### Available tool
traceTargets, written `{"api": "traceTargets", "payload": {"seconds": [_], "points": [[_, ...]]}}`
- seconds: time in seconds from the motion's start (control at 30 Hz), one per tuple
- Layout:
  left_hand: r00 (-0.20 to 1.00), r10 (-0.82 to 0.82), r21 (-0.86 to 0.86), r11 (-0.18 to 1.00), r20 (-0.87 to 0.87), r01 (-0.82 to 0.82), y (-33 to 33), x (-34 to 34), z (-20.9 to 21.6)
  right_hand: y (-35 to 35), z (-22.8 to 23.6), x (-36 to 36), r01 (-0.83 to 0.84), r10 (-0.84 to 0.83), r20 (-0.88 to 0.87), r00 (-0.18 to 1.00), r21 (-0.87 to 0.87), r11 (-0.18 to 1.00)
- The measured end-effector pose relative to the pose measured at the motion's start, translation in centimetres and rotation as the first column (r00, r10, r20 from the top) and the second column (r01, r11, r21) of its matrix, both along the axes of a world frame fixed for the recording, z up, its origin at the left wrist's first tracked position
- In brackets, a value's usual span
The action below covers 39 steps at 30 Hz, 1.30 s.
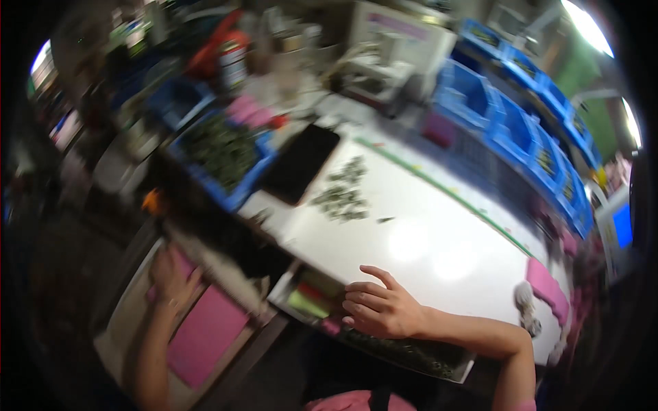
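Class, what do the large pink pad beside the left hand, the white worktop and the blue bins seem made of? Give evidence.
Pink pad: perhaps foam or fabric; it looks matte and evenly coloured, but blur hides texture. White worktop: probably laminate or coated board; glossy, showing bright glare. Blue bins: likely moulded plastic; uniform colour.

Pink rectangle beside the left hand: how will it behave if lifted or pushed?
The pink rectangle probably holds its shape, as its edges look straight and its face flat. It seems unlikely to roll, being broad and flat-lying. Blur hides its thickness, so weight is hard to judge.
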<state>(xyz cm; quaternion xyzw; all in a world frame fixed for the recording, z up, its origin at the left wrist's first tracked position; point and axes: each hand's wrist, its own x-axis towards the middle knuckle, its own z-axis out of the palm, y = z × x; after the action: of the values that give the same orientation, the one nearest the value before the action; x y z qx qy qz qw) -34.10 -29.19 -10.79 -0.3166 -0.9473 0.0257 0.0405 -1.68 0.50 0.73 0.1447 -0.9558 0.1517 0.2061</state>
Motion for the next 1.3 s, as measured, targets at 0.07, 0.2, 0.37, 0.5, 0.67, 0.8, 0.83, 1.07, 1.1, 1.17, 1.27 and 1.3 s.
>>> {"api": "traceTargets", "payload": {"seconds": [0.07, 0.2, 0.37, 0.5, 0.67, 0.8, 0.83, 1.07, 1.1, 1.17, 1.27, 1.3], "points": [[0.999, 0.028, -0.017, 0.999, 0.038, -0.027, -1.0, -0.6, -0.8, 2.8, 1.0, 2.0, 0.129, -0.127, -0.079, 0.989, 0.009, 0.992], [0.983, 0.137, -0.064, 0.989, 0.119, -0.13, -0.9, -0.3, 0.8, 8.8, 1.4, 6.1, 0.402, -0.402, -0.014, 0.916, -0.006, 0.916], [0.973, 0.132, -0.175, 0.98, 0.191, -0.099, 0.1, -1.1, 1.0, 15.8, 0.2, 8.0, 0.637, -0.649, -0.031, 0.76, -0.161, 0.754], [0.954, 0.105, -0.16, 0.985, 0.282, -0.061, -0.2, -1.8, 1.8, 20.2, 0.4, 6.8, 0.72, -0.742, -0.007, 0.67, -0.238, 0.652], [0.967, -0.034, 0.148, 0.989, 0.252, -0.004, -3.9, -4.2, 1.7, 18.8, 1.0, 5.9, 0.616, -0.636, -0.053, 0.77, -0.2, 0.762], [0.985, -0.092, 0.177, 0.982, 0.146, 0.066, -2.7, -3.6, 3.5, 18.1, -0.7, 7.9, 0.602, -0.621, -0.01, 0.784, -0.237, 0.763], [0.985, -0.054, 0.118, 0.992, 0.167, 0.034, -2.4, -3.6, 3.0, 17.8, -0.9, 8.1, 0.587, -0.62, -0.061, 0.782, -0.262, 0.766], [0.986, 0.011, -0.117, 0.993, 0.166, 0.008, -0.8, -2.9, -0.4, 16.9, -0.1, 11.4, 0.632, -0.654, -0.042, 0.755, -0.22, 0.744], [0.986, 0.007, -0.133, 0.991, 0.166, 0.016, 0.3, -2.9, -0.2, 16.8, -0.2, 12.1, 0.658, -0.677, -0.017, 0.736, -0.219, 0.72], [0.987, -0.01, -0.138, 0.99, 0.161, 0.032, 1.5, -2.9, 0.2, 17.1, -1.4, 12.9, 0.642, -0.676, -0.033, 0.736, -0.281, 0.713], [0.991, 0.002, -0.164, 0.986, 0.131, 0.02, 2.4, -2.6, 1.8, 16.7, -1.9, 13.4, 0.628, -0.672, -0.059, 0.738, -0.304, 0.717], [0.992, 0.012, -0.173, 0.985, 0.123, 0.009, 2.5, -2.3, 2.3, 16.3, -1.7, 13.6, 0.634, -0.684, -0.078, 0.725, -0.311, 0.708]]}}
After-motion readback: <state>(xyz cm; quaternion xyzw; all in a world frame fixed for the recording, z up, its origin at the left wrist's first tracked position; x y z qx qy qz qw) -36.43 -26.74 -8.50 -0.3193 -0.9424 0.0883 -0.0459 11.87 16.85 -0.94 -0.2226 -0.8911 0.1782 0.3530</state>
